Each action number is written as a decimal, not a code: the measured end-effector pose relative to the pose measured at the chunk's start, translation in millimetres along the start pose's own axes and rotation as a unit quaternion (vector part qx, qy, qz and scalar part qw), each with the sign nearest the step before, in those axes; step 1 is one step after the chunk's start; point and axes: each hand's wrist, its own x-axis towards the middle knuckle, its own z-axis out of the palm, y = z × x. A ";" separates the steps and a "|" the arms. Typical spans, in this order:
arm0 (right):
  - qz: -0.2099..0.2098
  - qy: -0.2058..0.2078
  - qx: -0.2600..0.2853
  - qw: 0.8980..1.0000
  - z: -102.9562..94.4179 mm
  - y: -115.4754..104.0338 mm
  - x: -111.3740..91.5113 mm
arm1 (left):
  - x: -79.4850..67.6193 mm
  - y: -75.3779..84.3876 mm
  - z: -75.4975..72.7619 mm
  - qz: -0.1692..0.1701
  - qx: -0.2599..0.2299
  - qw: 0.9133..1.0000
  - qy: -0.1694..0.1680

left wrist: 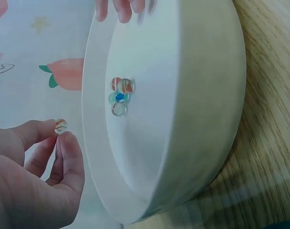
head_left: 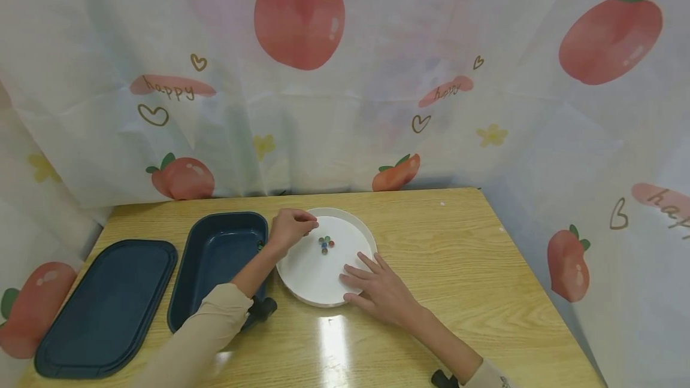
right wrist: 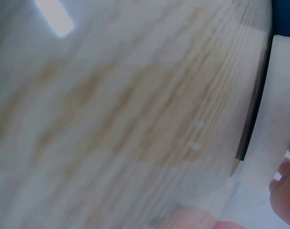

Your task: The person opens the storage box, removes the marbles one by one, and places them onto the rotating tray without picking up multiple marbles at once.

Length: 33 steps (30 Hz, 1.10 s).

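Observation:
A glass marble point(left wrist: 61, 126) with orange and white swirls is pinched between the thumb and finger of my left hand point(head_left: 291, 231). That hand is over the far left edge of a round white dish point(head_left: 307, 283) with a raised rim. Several marbles point(head_left: 325, 245), some red, blue and greenish, lie clustered on the dish floor. My right hand point(head_left: 384, 293) has its fingers spread over the dish's near right rim and holds nothing. Only its fingertips point(left wrist: 122, 10) show in the left wrist view; the right wrist view catches part of the hand at its edge.
Left of the dish, partly behind my left arm, stands a deep dark blue tray point(head_left: 215, 265) with a few small marbles point(head_left: 260, 245) near its right wall. A flat dark blue lid point(head_left: 108, 310) lies farther left. A printed curtain point(head_left: 345, 106) hangs behind the wooden table point(head_left: 458, 256).

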 end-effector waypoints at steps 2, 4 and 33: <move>-0.002 0.001 -0.001 1.000 0.3 0.1 0.1 | 2.0 -0.6 2.7 -0.008 0.002 1.000 0.003; -0.005 0.003 -0.001 1.000 0.5 0.1 0.2 | 3.9 -1.6 5.0 -0.013 0.003 1.000 0.006; -0.006 0.014 -0.001 1.000 2.8 2.1 -0.9 | 13.4 -17.4 38.0 -0.023 0.099 0.995 0.025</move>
